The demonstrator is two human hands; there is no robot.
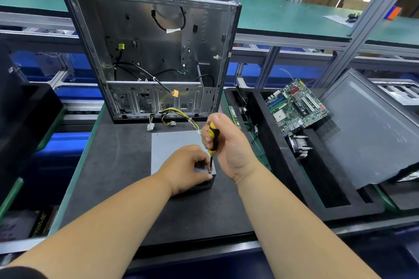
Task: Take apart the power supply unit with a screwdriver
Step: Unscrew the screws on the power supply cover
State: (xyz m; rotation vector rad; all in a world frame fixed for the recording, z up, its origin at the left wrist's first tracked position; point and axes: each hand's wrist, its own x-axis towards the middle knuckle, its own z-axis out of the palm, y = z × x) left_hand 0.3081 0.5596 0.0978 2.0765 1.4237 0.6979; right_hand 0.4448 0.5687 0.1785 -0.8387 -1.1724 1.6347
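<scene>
Grey metal box power supply unit (172, 149) flat on black mat (118, 165), before open case. Left hand (188, 169) grips near corner, steadying. Right hand (223, 142) clasps yellow-black screwdriver (213, 140), tip apparently seated in corner screw.

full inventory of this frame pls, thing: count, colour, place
power supply unit: 1, grey, on the black mat, near centre
wire bundle: 1, yellow and black, runs from the unit's far end
screwdriver: 1, yellow and black handle, upright, tip at the unit's near right corner
computer case: 1, grey metal, open, standing behind the unit
black mat: 1, on the green bench
motherboard: 1, green, in the black foam tray at right
heatsink: 1, silver, below the motherboard
side panel: 1, dark grey, far right
left hand: holds the unit's near end
right hand: grips the screwdriver handle
</scene>
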